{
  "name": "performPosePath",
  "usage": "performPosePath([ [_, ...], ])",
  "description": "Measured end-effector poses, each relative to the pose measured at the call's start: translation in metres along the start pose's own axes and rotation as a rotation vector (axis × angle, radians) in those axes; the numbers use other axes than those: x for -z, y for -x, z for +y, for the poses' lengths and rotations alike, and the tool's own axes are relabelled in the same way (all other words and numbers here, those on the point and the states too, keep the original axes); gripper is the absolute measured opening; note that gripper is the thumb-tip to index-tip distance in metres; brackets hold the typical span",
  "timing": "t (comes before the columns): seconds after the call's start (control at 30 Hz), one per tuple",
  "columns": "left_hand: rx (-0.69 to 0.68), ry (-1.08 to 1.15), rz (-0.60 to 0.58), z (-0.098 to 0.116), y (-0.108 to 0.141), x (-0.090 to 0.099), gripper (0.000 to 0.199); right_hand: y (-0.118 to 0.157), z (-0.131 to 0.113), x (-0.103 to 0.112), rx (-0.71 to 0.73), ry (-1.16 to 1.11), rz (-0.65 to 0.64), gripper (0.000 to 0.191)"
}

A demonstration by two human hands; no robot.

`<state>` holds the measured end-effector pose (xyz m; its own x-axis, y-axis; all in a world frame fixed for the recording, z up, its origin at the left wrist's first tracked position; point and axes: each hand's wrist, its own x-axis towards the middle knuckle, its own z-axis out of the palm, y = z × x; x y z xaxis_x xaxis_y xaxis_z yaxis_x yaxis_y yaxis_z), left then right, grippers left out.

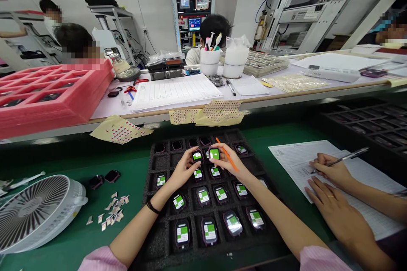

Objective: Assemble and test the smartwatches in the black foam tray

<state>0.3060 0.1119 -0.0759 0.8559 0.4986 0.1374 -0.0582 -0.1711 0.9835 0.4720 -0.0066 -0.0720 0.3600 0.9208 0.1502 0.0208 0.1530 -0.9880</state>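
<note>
A black foam tray with square pockets lies before me, several smartwatches in it with green-and-white screens lit. My left hand grips a smartwatch by its sides, over the tray's upper part. Close beside it, my right hand pinches a second smartwatch, its screen bright green. An orange stick also lies along the right hand's fingers, pointing up and left. In the tray's far row the watches have dark screens. A lit watch sits in the near row.
Left on the green mat are a white fan, two dark watches and scattered small pieces. At right, a co-worker's hand writes on paper. A shelf edge crosses ahead, carrying pink foam and pen cups.
</note>
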Motion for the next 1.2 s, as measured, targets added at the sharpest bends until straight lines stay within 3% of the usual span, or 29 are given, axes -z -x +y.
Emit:
performPosePath([
  [0.4, 0.007, -0.052, 0.0, 0.0025, 0.0003, 0.0002, 0.057, 0.0007, -0.0066, -0.0018, -0.026, -0.036, 0.018, 0.031],
  [0.63, 0.0, -0.09, -0.005, 0.007, 0.0009, -0.0003, 0.057, -0.0001, -0.0004, -0.0005, -0.003, -0.008, -0.009, 0.041],
  [0.87, 0.01, -0.091, 0.015, 0.0057, 0.0002, 0.0003, 0.059, 0.0009, -0.0054, -0.0013, -0.041, -0.044, 0.032, 0.032],
  [1.07, 0.002, -0.084, 0.03, 0.0043, 0.0, 0.0004, 0.057, 0.0005, -0.0021, -0.0016, -0.024, 0.002, 0.016, 0.043],
  [1.2, 0.001, -0.079, 0.029, 0.0031, -0.0004, 0.0005, 0.057, 0.0014, -0.0041, -0.002, -0.035, -0.001, 0.029, 0.04],
])
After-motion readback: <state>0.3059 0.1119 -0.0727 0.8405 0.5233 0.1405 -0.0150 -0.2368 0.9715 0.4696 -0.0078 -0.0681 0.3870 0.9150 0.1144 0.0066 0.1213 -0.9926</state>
